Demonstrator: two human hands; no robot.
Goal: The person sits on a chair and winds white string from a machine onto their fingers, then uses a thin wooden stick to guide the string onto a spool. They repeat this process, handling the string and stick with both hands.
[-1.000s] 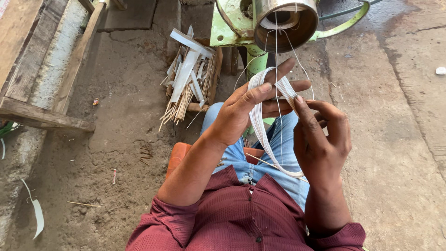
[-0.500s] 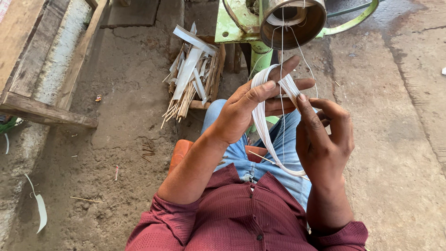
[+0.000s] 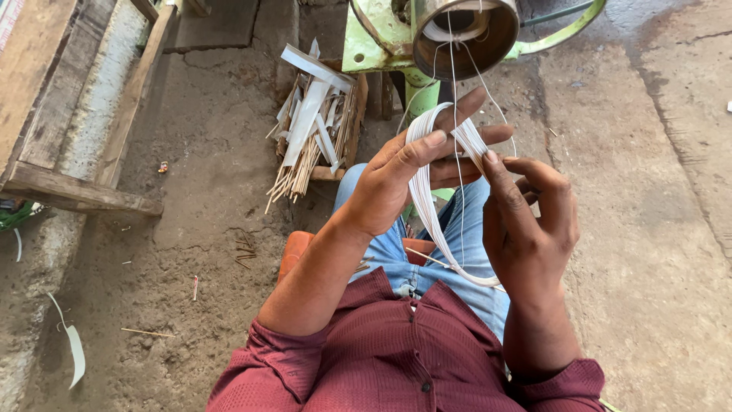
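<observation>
Pinching a looped bundle of thin white strips (image 3: 427, 206) at frame centre: left hand (image 3: 396, 183) thumb and fingers closed on its top, right hand (image 3: 530, 221) fingertips nipping the same loop just beside. Loop hangs over the lap. Strands run up into a metal drum (image 3: 465, 34) on a green machine (image 3: 374, 42), top centre. Box of slats and sticks (image 3: 316, 130) upper left of centre.

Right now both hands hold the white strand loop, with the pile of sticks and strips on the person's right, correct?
Not quite. Left hand and right hand do hold the white strand loop, but the head view shows the pile of sticks and strips on the person's left.
</observation>
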